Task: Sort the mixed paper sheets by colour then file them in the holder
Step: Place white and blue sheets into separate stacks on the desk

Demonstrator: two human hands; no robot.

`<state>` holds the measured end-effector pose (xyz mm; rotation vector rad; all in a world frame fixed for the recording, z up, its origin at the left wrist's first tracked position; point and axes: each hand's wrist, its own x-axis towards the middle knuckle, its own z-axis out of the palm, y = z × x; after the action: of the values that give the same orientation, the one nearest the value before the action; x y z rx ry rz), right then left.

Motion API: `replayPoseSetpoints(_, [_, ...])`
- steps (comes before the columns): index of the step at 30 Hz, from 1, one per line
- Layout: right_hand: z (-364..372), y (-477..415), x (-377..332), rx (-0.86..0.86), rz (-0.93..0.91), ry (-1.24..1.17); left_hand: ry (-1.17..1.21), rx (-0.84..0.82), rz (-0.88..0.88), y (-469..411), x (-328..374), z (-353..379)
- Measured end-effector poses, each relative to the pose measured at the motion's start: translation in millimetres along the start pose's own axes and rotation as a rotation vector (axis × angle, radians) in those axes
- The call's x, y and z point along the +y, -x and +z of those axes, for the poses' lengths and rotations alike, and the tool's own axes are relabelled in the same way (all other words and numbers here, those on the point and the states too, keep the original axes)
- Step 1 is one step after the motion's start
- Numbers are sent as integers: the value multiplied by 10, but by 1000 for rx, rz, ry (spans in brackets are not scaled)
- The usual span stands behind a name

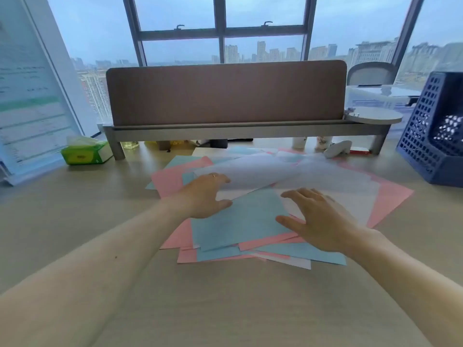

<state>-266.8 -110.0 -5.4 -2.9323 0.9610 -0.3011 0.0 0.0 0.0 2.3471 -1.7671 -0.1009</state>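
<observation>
A loose heap of pink, blue and white paper sheets lies on the wooden desk in front of me. A blue sheet [240, 219] is on top near me, and pink sheets [390, 196] stick out at the right and left. A white sheet [255, 172] is lifted and blurred over the far part of the heap. My left hand [203, 196] pinches that white sheet's left edge. My right hand [318, 219] hovers flat over the heap with fingers spread, holding nothing. The dark blue perforated file holder [431, 136] stands at the right edge of the desk.
A grey monitor riser [238, 128] with a brown divider panel [225, 91] spans the back of the desk. A green tissue pack [86, 152] sits at back left beside a monitor [30, 91]. Small bottles and a white stapler-like object [337, 149] lie under the riser.
</observation>
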Motion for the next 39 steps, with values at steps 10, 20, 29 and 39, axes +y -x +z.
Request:
replayPoseSetpoints(10, [223,-697,-124,47,-38,-139,-243,-83,65,-446,-38,193])
replayPoseSetpoints(20, [412,-986,-474,10,338,-859,-567,46,473,-424,-321,288])
replayPoseSetpoints(29, [263,-1131,-698,-179,669,-1668,-72,450,370,-120,30,59])
replayPoseSetpoints(39, [299,-895,-375,-20,575,-1498,843,194,-422,-306,-454,49])
